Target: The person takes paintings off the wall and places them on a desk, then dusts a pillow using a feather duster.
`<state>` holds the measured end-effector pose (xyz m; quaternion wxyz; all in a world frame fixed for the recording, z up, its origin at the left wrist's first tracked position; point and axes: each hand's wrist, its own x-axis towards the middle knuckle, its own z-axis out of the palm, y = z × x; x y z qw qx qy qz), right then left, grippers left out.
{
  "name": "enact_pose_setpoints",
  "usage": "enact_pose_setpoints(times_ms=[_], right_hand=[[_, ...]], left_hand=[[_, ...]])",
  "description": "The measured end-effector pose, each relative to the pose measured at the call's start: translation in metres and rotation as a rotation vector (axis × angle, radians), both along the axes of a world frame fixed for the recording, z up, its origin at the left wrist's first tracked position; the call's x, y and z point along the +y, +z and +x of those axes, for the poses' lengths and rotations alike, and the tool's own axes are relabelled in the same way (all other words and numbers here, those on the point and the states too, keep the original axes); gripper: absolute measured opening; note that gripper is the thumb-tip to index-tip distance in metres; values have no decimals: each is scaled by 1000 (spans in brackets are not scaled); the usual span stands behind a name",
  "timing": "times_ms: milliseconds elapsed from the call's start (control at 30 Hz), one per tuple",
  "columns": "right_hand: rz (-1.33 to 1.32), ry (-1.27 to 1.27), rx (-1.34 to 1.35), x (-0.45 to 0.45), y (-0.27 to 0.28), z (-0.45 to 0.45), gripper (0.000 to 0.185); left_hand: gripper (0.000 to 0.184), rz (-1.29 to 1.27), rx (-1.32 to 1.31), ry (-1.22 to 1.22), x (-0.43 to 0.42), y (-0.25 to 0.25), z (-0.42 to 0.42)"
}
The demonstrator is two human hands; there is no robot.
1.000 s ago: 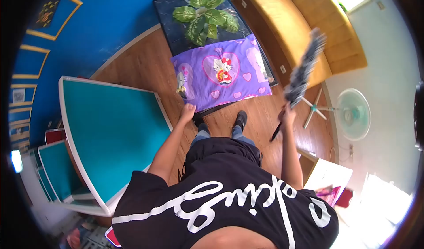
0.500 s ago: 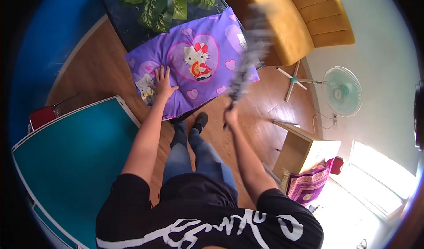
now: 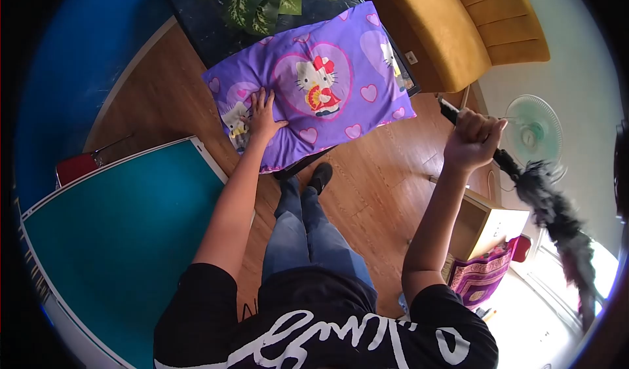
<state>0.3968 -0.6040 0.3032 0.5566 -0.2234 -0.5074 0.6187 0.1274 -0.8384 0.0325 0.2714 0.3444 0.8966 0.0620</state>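
Note:
A purple pillow (image 3: 363, 74) printed with cartoon cats and hearts lies over the near part of a dark table (image 3: 190, 15). My left hand (image 3: 264, 117) presses on its left side, palm down with the fingers spread. My right hand (image 3: 473, 136) is raised at the right, its fingers wrapped round the black handle of a feather duster (image 3: 557, 212). The duster's grey and black feathers hang down to the right, away from the pillow.
Leafy plant (image 3: 262, 2) on the table's far part. Mustard sofa (image 3: 445, 35) behind it on the right. A standing fan (image 3: 534, 130) and a wooden cabinet (image 3: 491, 231) with a purple cloth (image 3: 481, 274) are at the right. A teal board (image 3: 124, 238) stands at the left.
My right hand has swung up and to the right with the feather duster, from over the pillow's right edge to well clear of it. My left hand stays on the pillow.

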Motion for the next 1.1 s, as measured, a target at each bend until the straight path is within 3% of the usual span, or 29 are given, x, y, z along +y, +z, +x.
enact_pose_setpoints(times_ms=[67, 100, 133, 167, 200, 233, 267, 300, 333, 433, 533, 567, 700, 767, 867, 933, 967, 1000, 1100], right_hand=[[-49, -183, -9, -2, -51, 4, 49], [-88, -337, -189, -22, -85, -4, 50], [-192, -323, -386, -48, -127, 0, 47], [-249, -228, -678, -76, -186, 20, 46], [-657, -75, -852, -106, -224, 37, 44], [-279, -116, -1143, -149, -320, 72, 39], [-715, 199, -1289, -182, -328, 88, 37], [-544, 166, -1237, -215, -356, 104, 38], [-872, 161, -1187, -219, -320, 85, 37], [-866, 70, -966, -210, -282, 55, 43], [-824, 8, -522, -144, -202, 18, 40], [-707, 53, -285, -117, -177, 16, 41], [17, 89, 24, -36, 0, 2, 44], [100, 196, 238, -23, 57, 2, 42], [194, -20, 143, -22, 35, -4, 37], [82, -68, -19, -34, -47, 4, 37], [-150, -163, -127, -53, -112, 8, 35], [-200, -118, -545, -81, -153, 18, 36], [-725, 182, -1030, -172, -266, 54, 38]], left_hand=[[106, 15, 9, -1, -1, -1, 0], [106, 31, 13, -3, -2, -2, 0], [106, 37, 5, -5, -2, -2, 0], [106, 33, 12, 0, -3, -3, -1], [106, 43, 7, -5, -4, -4, -2], [105, 55, 1, -11, -4, -5, -2], [105, 59, -19, -9, -3, -1, -2], [105, 57, -11, -9, -3, 0, -1], [105, 42, -4, -20, -3, 0, -1], [105, 30, 13, -42, -7, -1, 0], [104, 38, 10, -30, -4, 3, 2], [104, 37, 9, -35, -4, 2, 3], [106, 33, 22, -38, -4, -3, 1], [107, 29, 18, -42, -5, -3, 3], [110, 6, 44, -90, -10, -8, 3], [110, 1, 54, -104, -11, -13, 2], [111, -11, 61, -122, -13, -16, 1], [112, -31, 49, -137, -14, -18, -1], [112, -11, 85, -143, -15, -22, 0]])
